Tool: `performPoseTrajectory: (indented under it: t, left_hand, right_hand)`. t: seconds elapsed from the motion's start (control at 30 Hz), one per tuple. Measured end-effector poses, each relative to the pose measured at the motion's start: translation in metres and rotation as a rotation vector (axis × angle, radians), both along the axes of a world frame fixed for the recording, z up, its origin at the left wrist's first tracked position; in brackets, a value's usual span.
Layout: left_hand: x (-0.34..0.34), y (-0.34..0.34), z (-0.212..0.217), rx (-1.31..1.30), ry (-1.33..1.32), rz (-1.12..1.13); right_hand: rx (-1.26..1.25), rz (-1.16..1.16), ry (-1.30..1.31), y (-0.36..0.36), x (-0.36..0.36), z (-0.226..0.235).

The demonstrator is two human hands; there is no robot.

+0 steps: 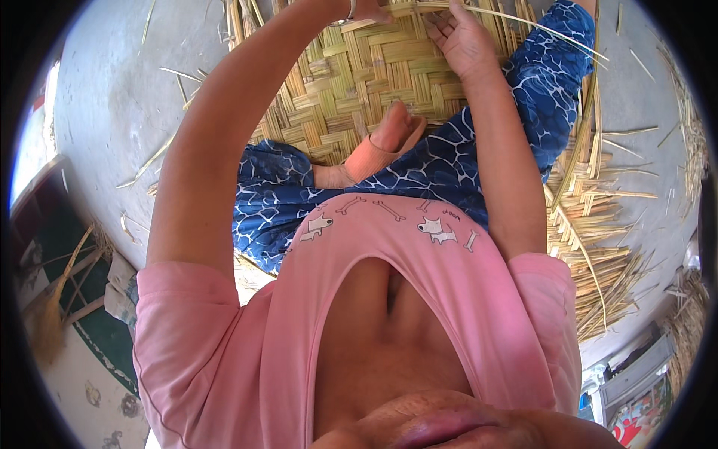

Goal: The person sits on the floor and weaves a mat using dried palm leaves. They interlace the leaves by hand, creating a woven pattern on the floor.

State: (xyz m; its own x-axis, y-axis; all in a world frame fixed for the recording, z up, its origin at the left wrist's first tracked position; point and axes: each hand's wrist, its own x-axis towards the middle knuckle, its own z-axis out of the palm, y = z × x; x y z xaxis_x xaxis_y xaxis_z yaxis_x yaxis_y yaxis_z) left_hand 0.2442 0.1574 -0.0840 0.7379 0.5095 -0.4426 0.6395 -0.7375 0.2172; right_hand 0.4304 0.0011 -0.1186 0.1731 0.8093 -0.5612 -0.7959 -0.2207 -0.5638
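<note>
A woven mat of flat yellow-green strips lies before me, loose strip ends sticking out round it. My left hand, with a bangle at the wrist, is at the mat's far part and partly cut off by the upper edge. Its fingertips press together on a strip there. To its right, my right hand is turned palm up, with thumb and curled fingers closed round the same strip area. From this hand a long pale strip runs out to the right over my knee.
My foot in an orange sandal rests on the mat's near part. A pile of loose strips spreads on the right. Scattered bits lie on the grey floor. A broom stands at the left.
</note>
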Motion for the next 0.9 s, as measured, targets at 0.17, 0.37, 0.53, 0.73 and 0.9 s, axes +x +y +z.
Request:
performPoseTrajectory:
  t: [0.17,0.37,0.53,0.73,0.9]
  left_hand:
    - [-0.005,-0.033,0.033,0.098,-0.152,0.271]
    - [-0.017,-0.05,0.04,0.038,-0.318,0.754]
    - [-0.034,-0.043,0.009,0.132,-0.463,0.882]
    - [-0.043,-0.04,-0.004,0.035,-0.532,0.962]
    - [-0.04,-0.041,0.006,-0.033,-0.503,0.957]
  right_hand:
    - [0.046,0.144,0.018,0.025,0.005,0.004]
    - [0.059,0.414,-0.617,0.07,-0.005,0.007]
    - [0.133,0.76,-1.58,0.103,-0.004,0.018]
    - [0.062,0.795,-1.787,0.132,-0.006,-0.023]
    - [-0.022,0.949,-1.848,0.136,0.0,-0.009]
